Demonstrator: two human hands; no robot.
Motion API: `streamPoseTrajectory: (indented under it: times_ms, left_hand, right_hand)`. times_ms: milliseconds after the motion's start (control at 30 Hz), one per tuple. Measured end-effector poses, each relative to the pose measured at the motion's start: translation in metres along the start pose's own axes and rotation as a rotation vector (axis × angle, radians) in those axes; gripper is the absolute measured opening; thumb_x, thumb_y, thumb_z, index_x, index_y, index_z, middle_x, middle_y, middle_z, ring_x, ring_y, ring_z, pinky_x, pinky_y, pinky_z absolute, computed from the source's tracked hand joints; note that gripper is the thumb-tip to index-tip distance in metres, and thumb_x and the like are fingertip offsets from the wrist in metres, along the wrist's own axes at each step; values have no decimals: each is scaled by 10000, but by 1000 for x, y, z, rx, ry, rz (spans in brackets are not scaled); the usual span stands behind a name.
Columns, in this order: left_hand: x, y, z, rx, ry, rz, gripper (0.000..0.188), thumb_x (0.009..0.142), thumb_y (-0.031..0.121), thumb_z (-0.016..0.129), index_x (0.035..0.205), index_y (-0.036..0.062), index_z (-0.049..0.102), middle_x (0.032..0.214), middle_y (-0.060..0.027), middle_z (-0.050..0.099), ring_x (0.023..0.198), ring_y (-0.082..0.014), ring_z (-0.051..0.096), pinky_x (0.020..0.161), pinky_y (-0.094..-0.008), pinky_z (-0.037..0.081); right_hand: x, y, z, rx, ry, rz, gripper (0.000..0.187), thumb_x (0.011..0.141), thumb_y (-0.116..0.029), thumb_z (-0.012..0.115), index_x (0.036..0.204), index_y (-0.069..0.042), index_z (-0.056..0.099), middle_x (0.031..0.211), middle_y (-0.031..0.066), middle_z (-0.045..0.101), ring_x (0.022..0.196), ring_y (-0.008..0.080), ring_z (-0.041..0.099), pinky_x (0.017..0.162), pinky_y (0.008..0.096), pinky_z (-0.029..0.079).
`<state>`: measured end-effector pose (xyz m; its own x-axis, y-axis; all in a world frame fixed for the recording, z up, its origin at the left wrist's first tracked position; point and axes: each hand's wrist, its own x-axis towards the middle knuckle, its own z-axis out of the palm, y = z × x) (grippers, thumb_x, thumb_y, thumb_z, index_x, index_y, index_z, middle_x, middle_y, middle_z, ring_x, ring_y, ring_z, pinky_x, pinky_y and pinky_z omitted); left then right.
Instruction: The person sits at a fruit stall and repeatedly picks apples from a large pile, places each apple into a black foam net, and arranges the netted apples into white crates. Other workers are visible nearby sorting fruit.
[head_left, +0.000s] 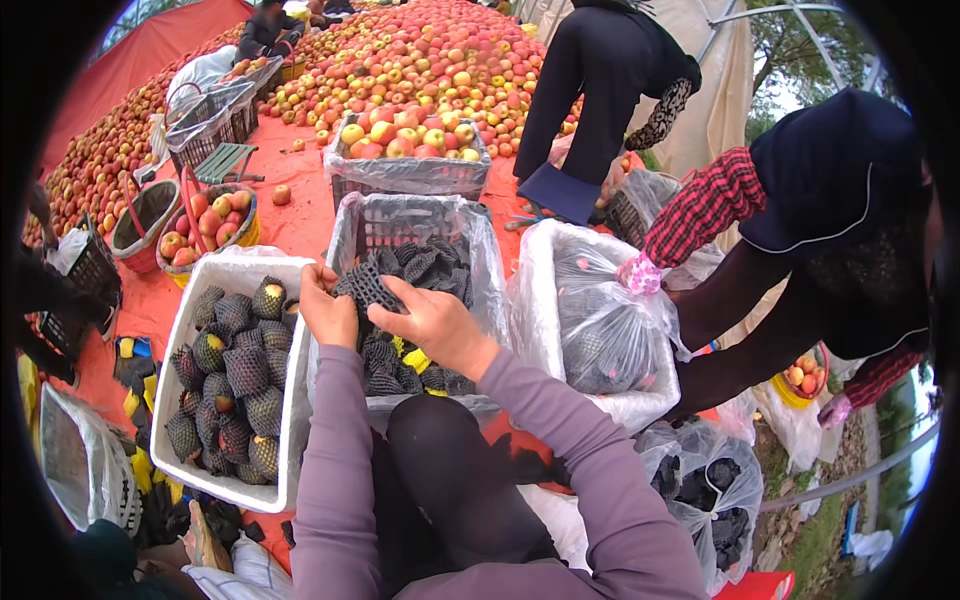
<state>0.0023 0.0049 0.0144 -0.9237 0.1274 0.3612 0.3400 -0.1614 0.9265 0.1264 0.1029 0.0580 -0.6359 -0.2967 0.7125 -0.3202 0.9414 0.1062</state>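
My left hand (330,308) pinches one end of a black foam net sleeve (366,286). From the other side my right hand (438,326) grips the same sleeve, its thumb raised and other fingers partly hidden. Whether anything is inside the sleeve I cannot tell. Both hands are above a plastic-lined grey crate (400,212) holding loose black foam nets (432,268) and a few yellow ones. Left of it, a white foam box (290,430) contains several apples (246,370) in black nets, lying in rows.
Ahead stands a crate of bare apples (400,148), before a large apple heap (430,60). At right, a person's gloved hand (640,274) touches plastic over another white foam box (640,405). A bucket of apples (210,222) stands front left; a bag of black nets (715,500) lies near right.
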Motion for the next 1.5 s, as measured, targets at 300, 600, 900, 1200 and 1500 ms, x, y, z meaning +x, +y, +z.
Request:
streamPoseTrajectory:
  times_ms: [300,600,900,1200,1500]
  left_hand:
    - [-33,28,22,450,-223,275,285,590,-70,583,769,52,399,693,-108,442,640,-312,493,570,-371,398]
    - [-45,33,28,334,-344,94,225,673,-31,575,834,43,435,701,-89,472,609,-253,510,564,-332,416]
    - [-35,52,19,-160,-392,-158,121,845,69,548,934,13,488,747,-10,546,652,-56,519,617,-196,423]
    - [-24,45,11,-212,-426,-255,104,855,71,550,926,1,524,774,-1,535,681,-47,487,621,-185,393]
    - [-14,43,10,-379,-400,-396,127,848,125,567,904,14,541,756,-3,545,656,-50,490,610,-187,388]
  right_hand:
    - [-9,47,-4,1457,-666,1246,304,892,-142,455,1169,-76,347,670,95,570,418,123,509,387,270,413]
    - [13,51,26,2172,532,996,275,867,-130,529,1125,-54,474,1133,97,548,1060,219,515,938,367,388]
    - [-175,97,132,-250,-960,769,247,816,-133,466,992,-65,624,957,135,628,886,259,616,764,371,480]
    - [-177,98,192,421,-1093,1196,291,761,-70,543,1027,30,606,1057,142,618,993,272,578,839,362,439]
    - [-217,98,217,-22,-1139,727,366,704,-73,609,1048,47,570,1056,154,600,995,266,563,852,373,433]
